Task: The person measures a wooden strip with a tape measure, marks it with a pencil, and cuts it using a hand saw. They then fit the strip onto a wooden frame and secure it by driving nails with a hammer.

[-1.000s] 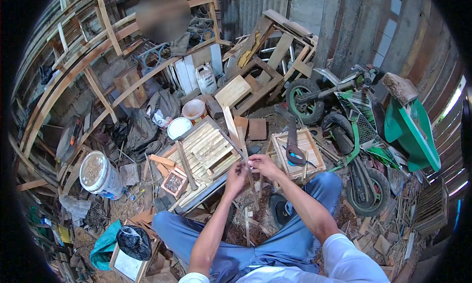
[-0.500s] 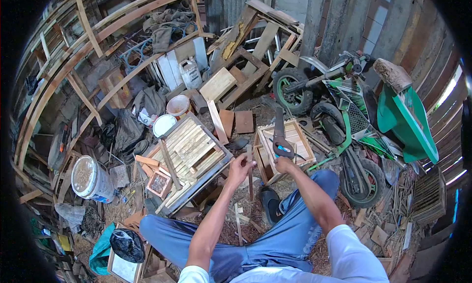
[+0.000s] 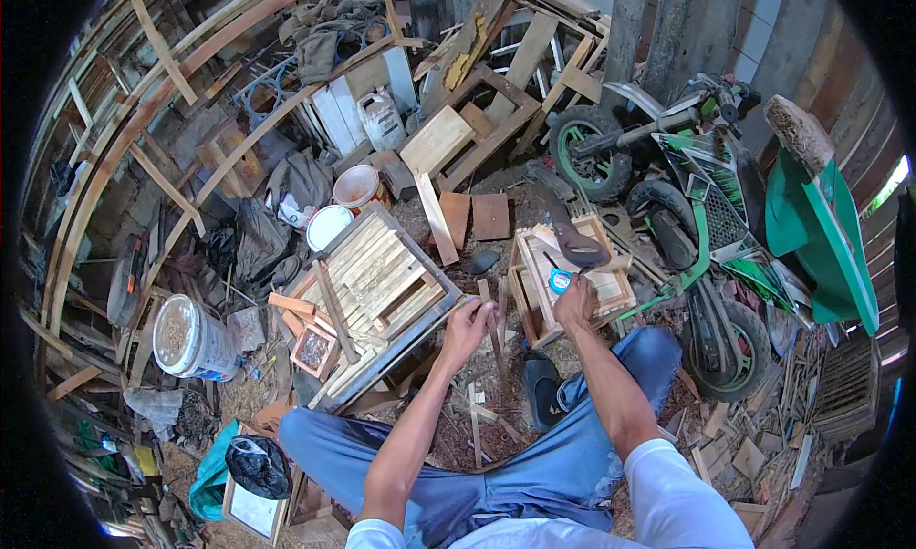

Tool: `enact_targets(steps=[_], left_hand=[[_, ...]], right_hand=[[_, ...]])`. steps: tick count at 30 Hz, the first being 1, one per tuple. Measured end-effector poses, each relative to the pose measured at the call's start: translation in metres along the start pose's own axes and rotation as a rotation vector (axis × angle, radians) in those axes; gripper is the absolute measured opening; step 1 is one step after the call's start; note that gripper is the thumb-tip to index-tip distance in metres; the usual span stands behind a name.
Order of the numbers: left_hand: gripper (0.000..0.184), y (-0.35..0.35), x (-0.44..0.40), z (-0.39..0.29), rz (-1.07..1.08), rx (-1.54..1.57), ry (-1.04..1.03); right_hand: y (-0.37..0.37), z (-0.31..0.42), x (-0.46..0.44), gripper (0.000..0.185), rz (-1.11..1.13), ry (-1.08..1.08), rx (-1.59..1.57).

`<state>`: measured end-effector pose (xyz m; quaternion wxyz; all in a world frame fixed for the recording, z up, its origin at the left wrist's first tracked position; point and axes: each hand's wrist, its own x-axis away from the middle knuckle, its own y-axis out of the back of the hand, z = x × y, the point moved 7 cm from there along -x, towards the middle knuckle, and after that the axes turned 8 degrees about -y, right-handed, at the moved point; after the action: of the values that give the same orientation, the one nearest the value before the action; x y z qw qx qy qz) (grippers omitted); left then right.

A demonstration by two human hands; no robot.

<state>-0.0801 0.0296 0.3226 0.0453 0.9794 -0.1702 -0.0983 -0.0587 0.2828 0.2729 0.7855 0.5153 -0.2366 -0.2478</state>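
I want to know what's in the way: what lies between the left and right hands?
In the head view, going from the left hand to the right hand: first a narrow wooden strip, then the left side of the wooden box.

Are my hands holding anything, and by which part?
Left hand seems to hold a wooden stick near its upper end; whether the right hand grips the blue disc is unclear.

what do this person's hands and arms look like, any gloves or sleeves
No gloves on the left hand or the right hand, and no watch or band shows at either wrist. The left sleeve and right sleeve are short, pale, nearly white, ending around the elbows, with no markings visible.
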Motion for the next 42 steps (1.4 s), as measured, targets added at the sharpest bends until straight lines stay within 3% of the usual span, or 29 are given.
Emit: enact_targets(steps=[4,8,11,13,14,15,17,19,20,23,26,30,33,34,37,38,42], left_hand=[[0.029,-0.012,-0.001,0.006,0.092,-0.207,0.003],[0.028,-0.017,0.004,-0.005,0.178,-0.229,0.098],[0.029,-0.013,0.006,-0.018,0.112,-0.22,-0.006],[0.029,-0.007,0.006,0.003,0.131,-0.247,0.042],[0.029,-0.001,0.008,0.012,0.137,-0.278,0.037],[0.029,0.004,0.008,0.011,0.141,-0.308,0.034],[0.03,0.009,0.01,0.01,0.105,-0.262,0.043],[0.03,0.007,0.008,0.008,0.074,-0.112,0.079],[0.029,0.008,0.006,0.002,0.087,-0.169,0.085],[0.028,0.012,0.006,0.027,0.146,-0.246,0.094],[0.027,0.005,0.004,0.008,0.143,-0.178,0.011],[0.028,-0.005,-0.003,-0.005,0.171,-0.3,0.075],[0.028,-0.018,-0.001,0.003,0.16,-0.234,0.028],[0.028,-0.021,-0.001,0.006,0.159,-0.224,0.01],[0.027,-0.02,0.007,-0.002,0.142,-0.157,-0.029],[0.027,-0.019,0.013,-0.003,0.121,-0.11,-0.043],[0.026,0.005,0.033,0.006,0.161,-0.197,0.031]], right_hand=[[-0.03,-0.01,-0.012,0.051,-0.088,-0.005,-0.119],[-0.016,-0.007,-0.008,0.041,0.003,-0.195,0.178],[0.014,0.016,-0.049,0.043,-0.342,0.097,0.061],[0.024,0.021,-0.075,0.042,-0.355,0.182,0.129],[0.024,0.023,-0.082,0.041,-0.349,0.227,0.159],[0.014,0.018,-0.092,0.043,-0.143,0.191,0.249],[0.009,0.012,-0.085,0.039,-0.116,0.187,0.268],[-0.015,0.008,-0.083,0.035,-0.224,0.208,0.328],[-0.038,0.003,-0.09,0.04,-0.131,0.232,0.295],[0.002,0.008,-0.07,0.038,-0.267,0.216,0.016],[0.042,0.006,-0.063,0.039,-0.088,0.036,-0.122],[0.086,0.005,-0.039,0.037,-0.226,0.216,-0.256],[0.093,-0.009,-0.014,0.037,-0.286,0.3,-0.232],[0.09,-0.013,-0.006,0.036,-0.197,0.204,-0.052],[0.05,-0.041,-0.007,0.034,-0.28,0.268,0.156],[0.044,-0.048,-0.003,0.025,-0.245,0.237,0.171],[0.004,-0.083,-0.016,0.029,-0.04,0.107,0.291]])
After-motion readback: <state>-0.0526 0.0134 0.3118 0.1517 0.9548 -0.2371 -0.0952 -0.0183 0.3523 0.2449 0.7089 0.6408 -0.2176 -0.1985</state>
